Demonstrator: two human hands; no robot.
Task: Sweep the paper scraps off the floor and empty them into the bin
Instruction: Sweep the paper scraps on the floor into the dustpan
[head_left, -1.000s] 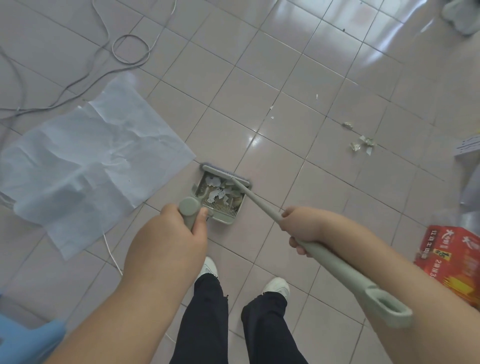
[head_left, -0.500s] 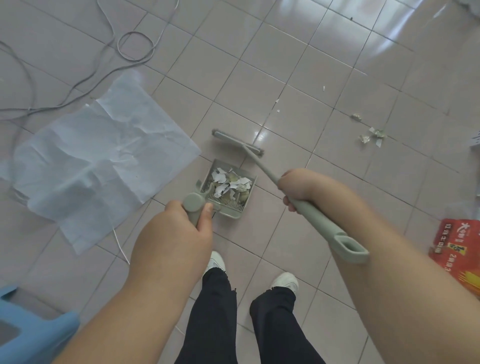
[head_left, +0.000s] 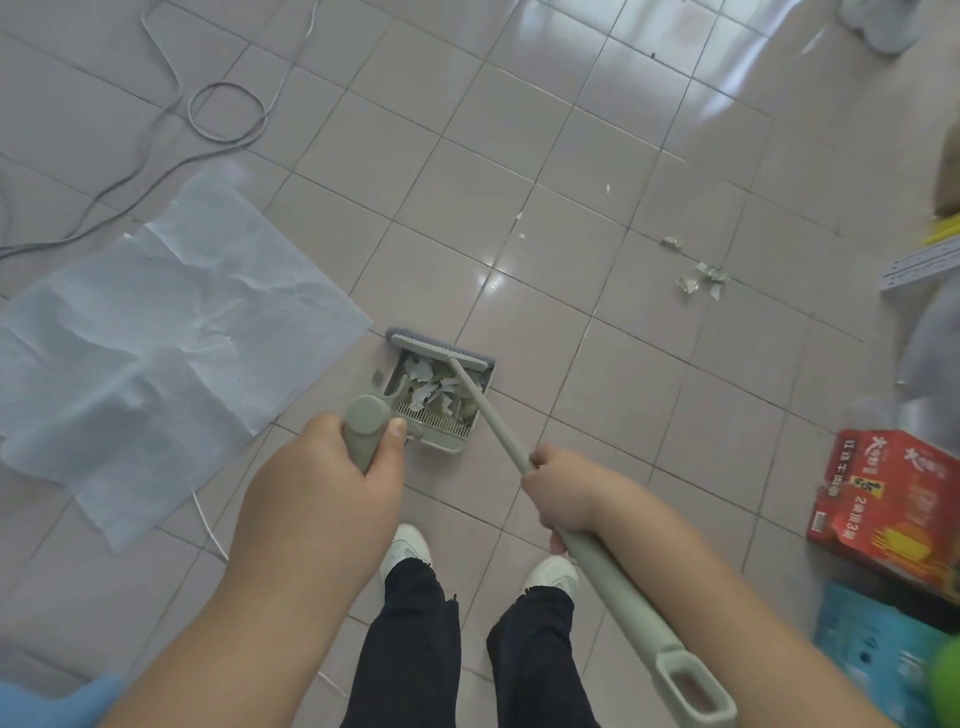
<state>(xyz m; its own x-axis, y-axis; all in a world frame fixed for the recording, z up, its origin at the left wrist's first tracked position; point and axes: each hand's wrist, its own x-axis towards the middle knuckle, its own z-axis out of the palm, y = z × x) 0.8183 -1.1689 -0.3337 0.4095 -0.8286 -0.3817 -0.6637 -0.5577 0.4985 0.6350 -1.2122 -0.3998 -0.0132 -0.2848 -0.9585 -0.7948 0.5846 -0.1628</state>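
Left hand (head_left: 332, 488) wraps the sage-green plastic dustpan (head_left: 436, 402) handle, right hand (head_left: 563, 491) grips the matching broom (head_left: 488, 410); torn paper scraps (head_left: 434, 387) inside look featherlight, liable to flutter, so carry level.

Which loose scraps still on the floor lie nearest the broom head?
The two small white scraps just beyond the broom head; the crumpled cluster lies farther right.
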